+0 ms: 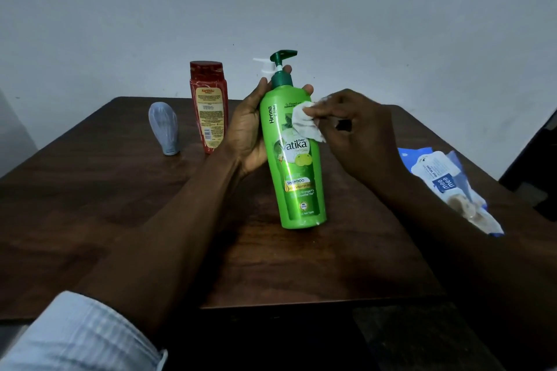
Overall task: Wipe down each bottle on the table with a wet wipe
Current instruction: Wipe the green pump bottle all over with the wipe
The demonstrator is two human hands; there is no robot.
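Observation:
My left hand (247,129) grips a tall green pump bottle (297,166) from behind, near its shoulder, and holds it tilted above the brown table (120,205). My right hand (355,126) pinches a crumpled white wet wipe (304,122) and presses it on the bottle's upper front. A red bottle (208,107) stands upright at the back left. Beside it, further left, a small grey-blue bottle (164,128) stands on its cap. Behind the green bottle's pump a white pump head (262,65) shows; the rest of that bottle is hidden.
A blue and white pack of wet wipes (446,187) lies at the table's right edge. A pale wall rises just behind the table. A dark object (536,159) stands off the table's right side.

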